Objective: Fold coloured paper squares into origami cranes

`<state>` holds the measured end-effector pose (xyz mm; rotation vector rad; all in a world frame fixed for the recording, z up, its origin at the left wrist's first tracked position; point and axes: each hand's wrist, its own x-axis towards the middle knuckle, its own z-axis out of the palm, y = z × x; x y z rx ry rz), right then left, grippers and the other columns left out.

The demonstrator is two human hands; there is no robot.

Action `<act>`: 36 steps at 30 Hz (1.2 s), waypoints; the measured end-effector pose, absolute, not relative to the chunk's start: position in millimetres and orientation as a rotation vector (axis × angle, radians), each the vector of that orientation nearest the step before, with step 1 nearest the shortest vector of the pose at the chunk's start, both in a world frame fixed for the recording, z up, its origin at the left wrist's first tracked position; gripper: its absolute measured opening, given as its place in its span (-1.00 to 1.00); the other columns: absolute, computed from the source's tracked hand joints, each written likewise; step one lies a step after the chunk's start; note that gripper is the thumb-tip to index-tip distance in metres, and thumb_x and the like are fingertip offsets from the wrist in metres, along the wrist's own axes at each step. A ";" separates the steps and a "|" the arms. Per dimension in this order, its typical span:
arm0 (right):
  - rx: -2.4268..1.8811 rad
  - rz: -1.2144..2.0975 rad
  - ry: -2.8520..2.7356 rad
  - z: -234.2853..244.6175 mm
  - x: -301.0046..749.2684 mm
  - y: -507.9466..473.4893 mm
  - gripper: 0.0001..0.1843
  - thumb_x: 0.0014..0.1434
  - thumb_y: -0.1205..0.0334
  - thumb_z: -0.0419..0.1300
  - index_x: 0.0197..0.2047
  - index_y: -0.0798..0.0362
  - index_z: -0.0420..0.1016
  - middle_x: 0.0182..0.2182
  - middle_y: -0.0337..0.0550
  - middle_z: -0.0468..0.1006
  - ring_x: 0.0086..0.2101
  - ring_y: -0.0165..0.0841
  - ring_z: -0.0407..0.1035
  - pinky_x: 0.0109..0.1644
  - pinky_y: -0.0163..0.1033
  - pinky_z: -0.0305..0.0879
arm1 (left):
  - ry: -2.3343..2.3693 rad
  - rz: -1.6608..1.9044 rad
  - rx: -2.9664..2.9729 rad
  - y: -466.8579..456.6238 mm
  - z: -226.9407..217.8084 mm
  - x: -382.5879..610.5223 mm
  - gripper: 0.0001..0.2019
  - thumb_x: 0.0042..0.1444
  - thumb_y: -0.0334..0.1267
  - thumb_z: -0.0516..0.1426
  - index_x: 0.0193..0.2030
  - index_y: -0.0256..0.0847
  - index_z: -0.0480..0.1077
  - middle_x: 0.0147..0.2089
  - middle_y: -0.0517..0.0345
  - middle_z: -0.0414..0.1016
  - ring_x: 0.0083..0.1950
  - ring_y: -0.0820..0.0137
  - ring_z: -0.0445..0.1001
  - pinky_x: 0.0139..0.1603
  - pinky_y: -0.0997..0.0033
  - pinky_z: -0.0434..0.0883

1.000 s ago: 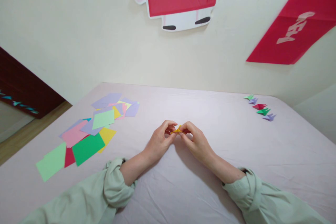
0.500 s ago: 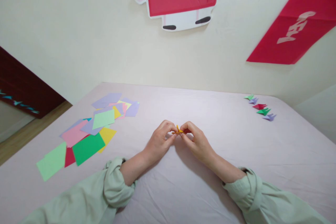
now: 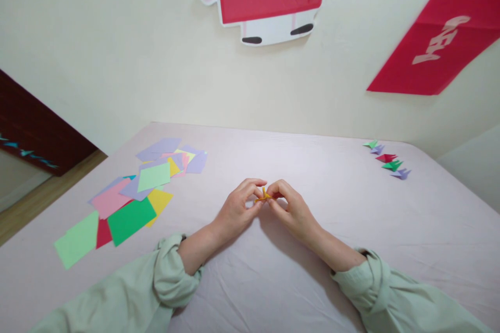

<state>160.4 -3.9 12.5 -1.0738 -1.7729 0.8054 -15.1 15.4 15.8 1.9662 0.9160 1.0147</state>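
Note:
My left hand [image 3: 237, 209] and my right hand [image 3: 291, 207] meet at the middle of the pale pink cloth [image 3: 351, 229]. Both pinch a small folded yellow paper piece [image 3: 264, 195] between fingertips and thumbs, just above the cloth. Most of the piece is hidden by my fingers; a short point sticks up between the hands. Both forearms rest on the cloth, with light green sleeves pushed up.
Several loose coloured paper squares [image 3: 133, 187] lie scattered at the left: purple, pink, green, yellow, red. A row of small folded paper figures [image 3: 386, 159] sits at the far right. Red banners hang on the wall behind. The cloth's left edge drops to a wooden floor.
The hands stay in place. My fingers have shifted slightly on the yellow piece, and its upright point now shows between them.

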 end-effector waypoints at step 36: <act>-1.081 0.798 -1.781 12.7 161.5 -4.1 -0.89 0.24 0.38 0.09 -0.25 0.04 0.43 -0.32 -0.17 0.49 -0.27 -0.35 0.39 -0.15 -0.23 0.31 | 0.991 1.016 1.897 14.6 13.4 -13.9 -0.94 0.19 -0.32 0.13 -0.31 -0.22 0.39 -0.28 0.17 0.41 -0.19 0.40 0.41 -0.13 0.43 0.33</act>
